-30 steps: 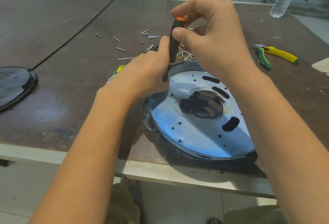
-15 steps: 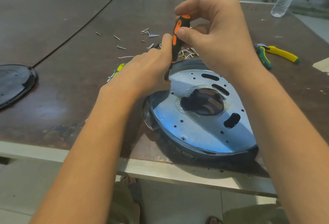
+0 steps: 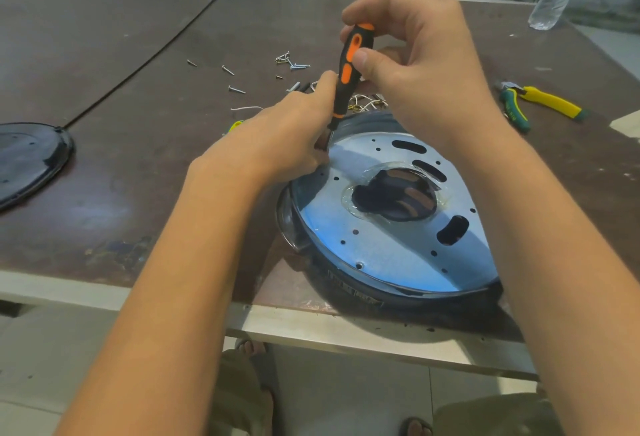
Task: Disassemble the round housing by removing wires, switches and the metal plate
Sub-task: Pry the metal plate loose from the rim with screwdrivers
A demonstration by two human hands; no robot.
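Head view.
- Screwdriver (image 3: 353, 55): upright. The right hand (image 3: 415, 65) grips the handle and the left hand (image 3: 287, 138) curls round the shaft. The tip is hidden at the far rim of the metal plate (image 3: 381, 245).
- Round housing (image 3: 415, 300): at the desk's (image 3: 138, 158) near edge.
- Risks: the tip may slip off the screw into the left fingers, and downward pressure may tilt the housing over the edge.

My right hand (image 3: 415, 65) grips the screwdriver (image 3: 349, 68) upright at the metal plate (image 3: 398, 248)'s far-left edge; my left hand (image 3: 287, 138) steadies its shaft. Loose screws (image 3: 291, 61) lie beyond on the surface (image 3: 138, 158).
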